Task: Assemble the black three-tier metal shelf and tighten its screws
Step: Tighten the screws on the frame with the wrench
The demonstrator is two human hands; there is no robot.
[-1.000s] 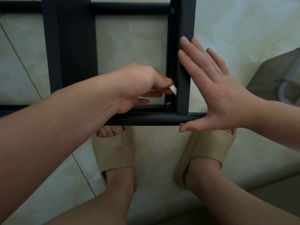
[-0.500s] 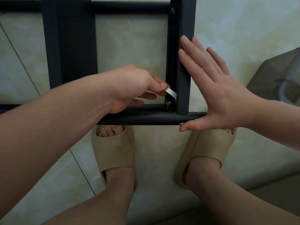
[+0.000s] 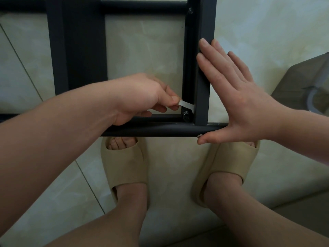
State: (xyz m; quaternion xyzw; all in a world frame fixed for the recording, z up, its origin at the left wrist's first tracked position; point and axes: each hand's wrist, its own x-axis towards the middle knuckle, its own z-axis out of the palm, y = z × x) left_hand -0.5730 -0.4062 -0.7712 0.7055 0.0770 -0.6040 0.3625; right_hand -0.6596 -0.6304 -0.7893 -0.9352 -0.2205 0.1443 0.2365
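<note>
we're right over the corner now. our left hand [image 3: 140,98] is curled, thumb and fingers [image 3: 171,102] clamped on a flat silver wrench [image 3: 186,104]. they pinch its near end, and the other fingers are tucked under the palm. the wrench's far end reaches into the inner corner of the shelf [image 3: 78,50], down at the nut [image 3: 186,113], where the post [image 3: 203,86] meets the front bar [image 3: 151,130]. whether it sits fully on the nut we can't tell, as that corner is in shadow. the left hand is slightly blurred. our left forearm comes in from the lower left and crosses over the front bar, with the wrist about level.

over to our right hand [image 3: 236,104]: it's wide open and holds nothing. the fingers [image 3: 213,61] are straight and close together, laid flat against the outer face of the post, tips pointing away from us. the thumb is splayed out to the side and runs along the near edge of the front bar. its tip is just beside a small silver screw [image 3: 200,136] in that bar. the right wrist comes in from the right edge.

the black shelf lies across the top of the view, just beyond our feet, over a pale tiled floor [image 3: 267,24]. another screw [image 3: 190,10] shows higher up the post, at the far bar. below the front bar are our two beige slippers [image 3: 124,163], with the left one's toes just under it. a dark grey object [image 3: 302,82] sits at the right edge.
</note>
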